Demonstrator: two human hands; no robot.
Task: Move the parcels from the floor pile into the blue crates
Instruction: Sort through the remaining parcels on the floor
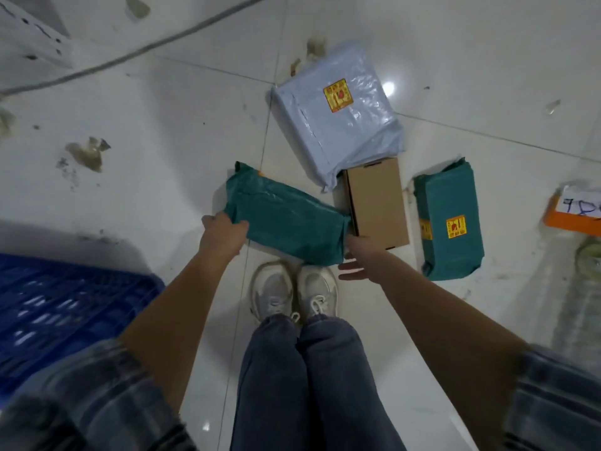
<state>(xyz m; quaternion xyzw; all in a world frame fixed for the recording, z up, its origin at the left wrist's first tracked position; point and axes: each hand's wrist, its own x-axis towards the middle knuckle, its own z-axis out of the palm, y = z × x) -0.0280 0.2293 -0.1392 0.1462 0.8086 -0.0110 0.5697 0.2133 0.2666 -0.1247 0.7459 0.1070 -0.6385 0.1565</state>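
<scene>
Both hands on near green parcel point(286, 219): left hand point(224, 234) grips its left end; right hand point(357, 260) supports right end, fingers extended.

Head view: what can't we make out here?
- Blue crate: cut off by the left edge, inside unseen.
- Orange item: cut off by the right edge, writing partial.
- Yellow sticker: print too small.
- Right hand: fingers hidden under the green parcel, grip unclear.

We see pale sneakers point(294, 289) on our feet, a grey cable point(130, 52) crossing the stained white tiled floor point(146, 141).
</scene>
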